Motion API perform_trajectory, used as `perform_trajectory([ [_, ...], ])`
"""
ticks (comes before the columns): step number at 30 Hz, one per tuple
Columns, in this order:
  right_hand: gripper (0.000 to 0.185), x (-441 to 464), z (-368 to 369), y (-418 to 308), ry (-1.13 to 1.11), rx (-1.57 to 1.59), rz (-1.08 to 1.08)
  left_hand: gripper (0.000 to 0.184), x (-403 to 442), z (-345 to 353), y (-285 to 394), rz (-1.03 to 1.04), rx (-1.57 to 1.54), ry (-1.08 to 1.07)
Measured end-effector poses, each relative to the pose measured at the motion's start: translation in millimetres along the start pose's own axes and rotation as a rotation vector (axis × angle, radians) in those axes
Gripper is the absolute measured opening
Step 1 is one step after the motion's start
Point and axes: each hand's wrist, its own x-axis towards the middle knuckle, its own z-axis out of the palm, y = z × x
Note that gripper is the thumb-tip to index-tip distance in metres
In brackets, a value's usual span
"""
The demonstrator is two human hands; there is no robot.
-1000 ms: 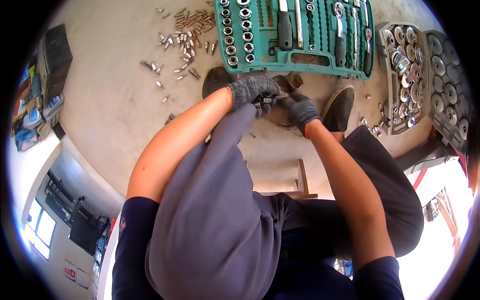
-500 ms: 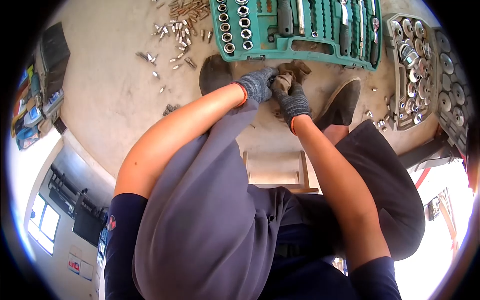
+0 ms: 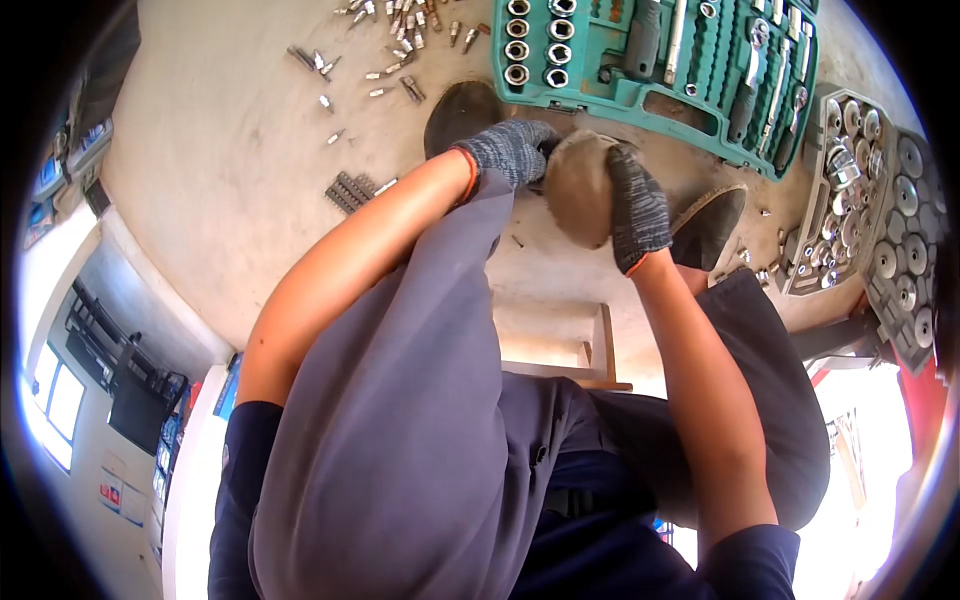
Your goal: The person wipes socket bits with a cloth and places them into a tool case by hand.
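Observation:
My left hand [image 3: 510,152], in a grey knitted glove, is closed near the front of the green socket-set case [image 3: 610,102]. Whatever its fingers hold is hidden. My right hand [image 3: 638,208], gloved the same way, grips a brown rag [image 3: 580,190] by its right side. Slightly blurred, the rag hangs between the two hands and looks spread out. Sockets, a ratchet [image 3: 750,75] and other tools sit in the open case.
Loose bits [image 3: 400,60] lie on the concrete floor at upper left, with a dark bit holder [image 3: 350,192] below them. A grey case of round metal parts [image 3: 840,190] stands at right. My shoes [image 3: 465,115] flank my hands; a wooden stool [image 3: 600,345] is beneath me.
The rag was bunched between both hands; now it is spread out in my right hand, which has moved right and away from the left. The view has shifted too.

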Motion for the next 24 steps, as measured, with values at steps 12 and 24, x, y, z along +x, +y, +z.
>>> perform_trajectory([
  [12,0.052,14,25,-100,0.027,0.8,0.975,0.033,-31,4,6,0.065,0.034,0.059],
  [24,0.034,12,17,-77,0.03,0.929,0.604,0.041,-42,-25,15,0.033,-0.402,-0.133],
])
